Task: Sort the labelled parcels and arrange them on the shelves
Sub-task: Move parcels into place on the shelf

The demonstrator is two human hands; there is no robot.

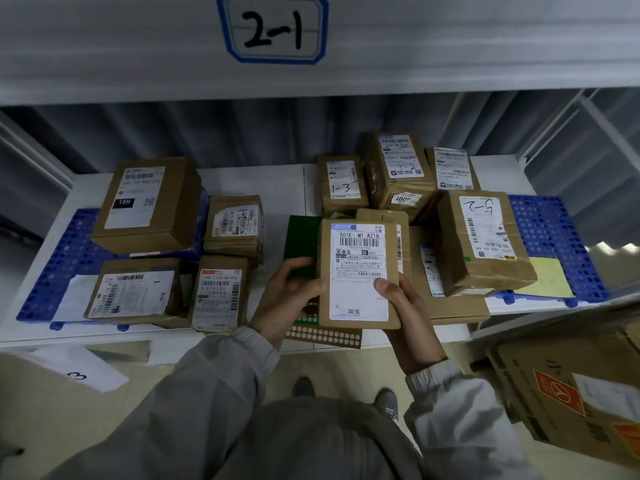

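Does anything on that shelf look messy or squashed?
Yes. The brown cardboard parcel with crinkled tape and handwritten "3-2" leans tilted on its neighbours at the back right. The brown parcel marked "1-5" sits askew on a flat box, its wrapping wrinkled.

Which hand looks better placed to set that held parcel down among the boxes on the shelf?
Probably the right hand: it grips the parcel; the left hand also holds a green card.

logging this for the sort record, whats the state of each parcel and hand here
held parcel: off the shelf, label up, gripped by both hands
left hand: holds its left edge
right hand: holds its lower right edge
15H box: resting on blue mat
1-3 parcel: standing upright at the back
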